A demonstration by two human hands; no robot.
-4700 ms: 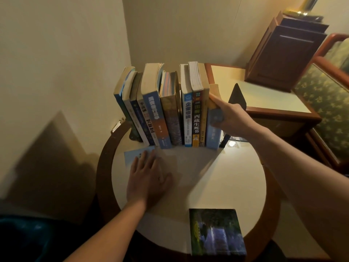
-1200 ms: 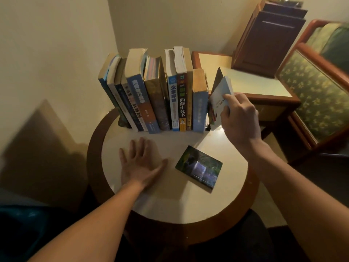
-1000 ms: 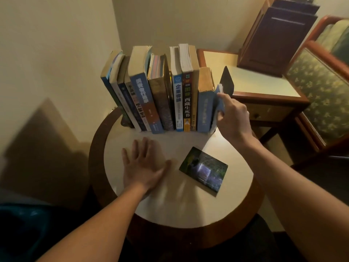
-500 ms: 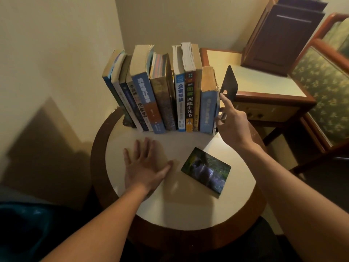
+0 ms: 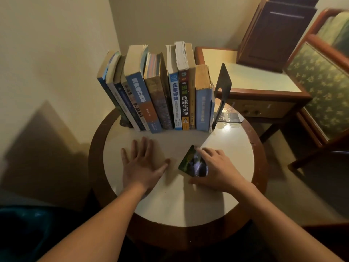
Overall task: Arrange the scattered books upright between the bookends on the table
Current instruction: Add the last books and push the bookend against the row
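Left hand (image 5: 143, 163) lies flat, open, on the table (image 5: 188, 205); right hand (image 5: 217, 169) pinches the loose book (image 5: 189, 163) mid-table — pickup step. Next: stand it upright, slipping it between row (image 5: 175, 95) and bookend (image 5: 223, 82).

Standing as a wall beyond the grip of the right hand (image 5: 217, 169) on the small green book (image 5: 190, 163): upright books (image 5: 170, 95), black bookend (image 5: 223, 82) closing their right end. Lying flat leftward: left hand (image 5: 143, 165). Lying open nearward and rightward: bare round table (image 5: 188, 205).

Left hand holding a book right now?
No, the left hand lies flat on the table, fingers spread, holding nothing; the right hand grips the green book.
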